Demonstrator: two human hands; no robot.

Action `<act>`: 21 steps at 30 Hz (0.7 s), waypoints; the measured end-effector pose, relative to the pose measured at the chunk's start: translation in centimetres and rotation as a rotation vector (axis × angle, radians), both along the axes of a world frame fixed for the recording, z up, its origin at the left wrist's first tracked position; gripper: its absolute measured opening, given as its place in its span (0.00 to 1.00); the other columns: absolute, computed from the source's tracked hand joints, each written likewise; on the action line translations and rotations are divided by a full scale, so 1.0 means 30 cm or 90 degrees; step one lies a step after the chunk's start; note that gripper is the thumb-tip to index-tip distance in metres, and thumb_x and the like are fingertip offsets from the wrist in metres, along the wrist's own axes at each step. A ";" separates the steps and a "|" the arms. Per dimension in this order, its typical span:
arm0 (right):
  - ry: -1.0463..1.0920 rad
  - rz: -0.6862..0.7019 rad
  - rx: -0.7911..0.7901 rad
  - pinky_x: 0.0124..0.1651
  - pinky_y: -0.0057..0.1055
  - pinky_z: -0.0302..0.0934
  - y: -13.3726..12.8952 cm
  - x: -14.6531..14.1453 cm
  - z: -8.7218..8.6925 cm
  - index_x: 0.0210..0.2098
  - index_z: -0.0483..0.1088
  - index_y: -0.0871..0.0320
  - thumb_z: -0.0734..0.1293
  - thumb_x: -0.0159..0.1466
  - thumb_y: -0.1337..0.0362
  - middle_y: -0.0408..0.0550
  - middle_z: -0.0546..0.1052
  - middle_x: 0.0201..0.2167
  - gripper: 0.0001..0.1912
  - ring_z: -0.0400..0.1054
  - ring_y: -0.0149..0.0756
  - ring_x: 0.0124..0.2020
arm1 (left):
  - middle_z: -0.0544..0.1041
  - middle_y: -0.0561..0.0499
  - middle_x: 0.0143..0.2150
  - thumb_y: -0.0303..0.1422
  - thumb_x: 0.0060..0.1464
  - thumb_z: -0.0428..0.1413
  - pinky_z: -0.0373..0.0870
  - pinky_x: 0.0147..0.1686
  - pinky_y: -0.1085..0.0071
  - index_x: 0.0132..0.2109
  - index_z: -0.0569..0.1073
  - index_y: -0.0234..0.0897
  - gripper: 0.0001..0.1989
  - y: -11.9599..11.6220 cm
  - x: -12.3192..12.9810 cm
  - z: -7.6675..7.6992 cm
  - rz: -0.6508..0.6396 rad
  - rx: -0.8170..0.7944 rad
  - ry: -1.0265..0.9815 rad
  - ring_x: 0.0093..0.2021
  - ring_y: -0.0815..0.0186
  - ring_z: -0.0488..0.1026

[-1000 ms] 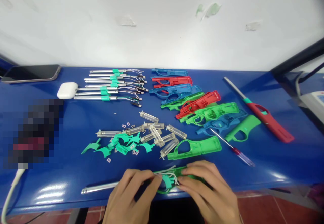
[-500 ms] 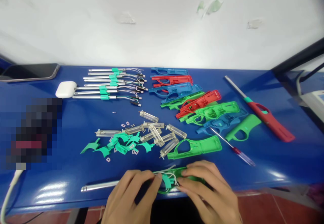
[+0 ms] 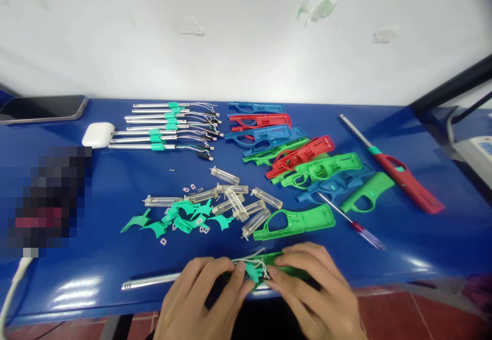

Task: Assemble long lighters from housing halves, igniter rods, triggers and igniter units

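At the table's front edge lies a green lighter half shell (image 3: 294,266), with a silver lighter tube (image 3: 151,281) reaching out to the left. My left hand (image 3: 207,294) is closed at the tube end of the shell, its thumb and fingertips pinching a teal trigger (image 3: 252,272). My right hand (image 3: 317,286) grips the shell's handle end, its fingertips close to the looped white wires (image 3: 265,268). My fingers hide much of the shell's inside. Just beyond my hands rests another green half shell (image 3: 307,222), open side up.
Clear fuel tanks (image 3: 230,204) and loose teal triggers (image 3: 184,217) lie mid-table. Several wired tubes (image 3: 161,125) line the back left. Coloured shells (image 3: 300,155) pile at the back. A screwdriver (image 3: 361,230) and an assembled red lighter (image 3: 407,181) lie right.
The teal trigger has tilted and shifted slightly between my fingertips. Both hands stay at the shell with nearly the same grip. The whole view has moved a little.
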State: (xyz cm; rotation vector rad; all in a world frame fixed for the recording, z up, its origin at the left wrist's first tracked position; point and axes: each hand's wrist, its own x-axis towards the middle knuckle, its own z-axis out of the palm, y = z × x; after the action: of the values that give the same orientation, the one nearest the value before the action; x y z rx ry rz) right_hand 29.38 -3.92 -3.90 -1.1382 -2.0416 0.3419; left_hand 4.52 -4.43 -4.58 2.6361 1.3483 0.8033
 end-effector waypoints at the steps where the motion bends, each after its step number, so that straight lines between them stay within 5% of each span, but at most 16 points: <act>1: -0.003 0.000 0.001 0.47 0.36 0.74 0.000 0.000 0.000 0.46 0.81 0.58 0.69 0.75 0.74 0.48 0.81 0.40 0.08 0.73 0.37 0.46 | 0.81 0.48 0.44 0.30 0.73 0.58 0.76 0.39 0.72 0.55 0.82 0.39 0.10 -0.001 0.000 0.000 0.004 -0.003 -0.004 0.43 0.65 0.76; 11: -0.003 -0.008 -0.011 0.48 0.32 0.73 -0.003 0.003 -0.010 0.43 0.81 0.58 0.71 0.73 0.74 0.46 0.81 0.41 0.07 0.73 0.35 0.46 | 0.84 0.52 0.47 0.31 0.75 0.56 0.75 0.48 0.70 0.57 0.82 0.41 0.12 -0.004 -0.006 -0.005 -0.008 0.021 0.015 0.45 0.67 0.77; 21: -0.018 -0.036 0.007 0.47 0.38 0.73 -0.013 -0.020 -0.001 0.45 0.81 0.58 0.70 0.73 0.74 0.48 0.82 0.40 0.08 0.75 0.39 0.45 | 0.83 0.49 0.41 0.32 0.77 0.54 0.75 0.40 0.70 0.50 0.83 0.38 0.12 0.011 0.027 0.023 0.029 0.023 -0.020 0.41 0.65 0.77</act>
State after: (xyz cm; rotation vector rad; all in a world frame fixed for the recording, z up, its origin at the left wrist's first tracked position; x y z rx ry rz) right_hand 28.77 -4.31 -3.94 -1.1982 -2.0298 0.2881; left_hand 5.34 -4.11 -3.91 2.6169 1.4041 0.8793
